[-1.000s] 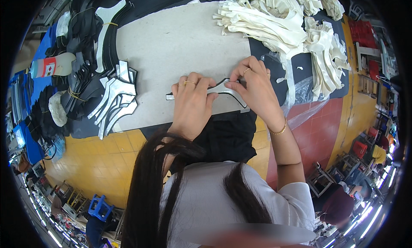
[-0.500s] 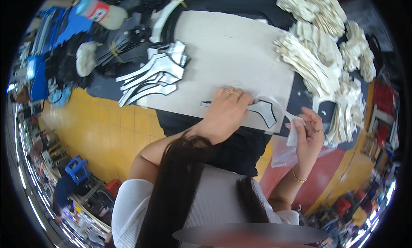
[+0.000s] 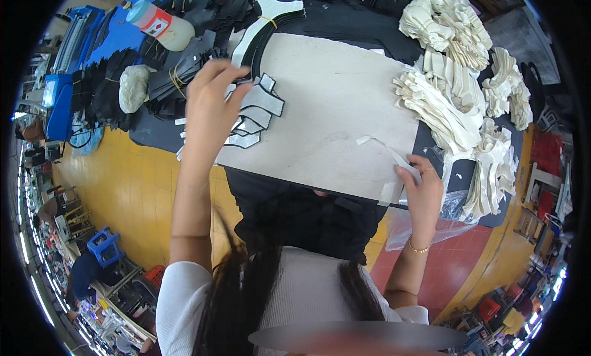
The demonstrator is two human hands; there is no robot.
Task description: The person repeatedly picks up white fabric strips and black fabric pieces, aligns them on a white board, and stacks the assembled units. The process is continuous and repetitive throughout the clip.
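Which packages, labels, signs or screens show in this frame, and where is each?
Plastic bottle: lying on its side at the table's far left corner, pale body, blue cap, red and white label band.
Clear plastic bag: hanging off the near right table edge, below the right hand.
No signs or screens can be made out.

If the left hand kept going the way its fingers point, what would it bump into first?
Probably the curved black-and-white cut piece lying just beyond the fingertips of the left hand, which already rests over the fanned stack of grey pieces. Depth is hard to judge from above, so it might pass over it.
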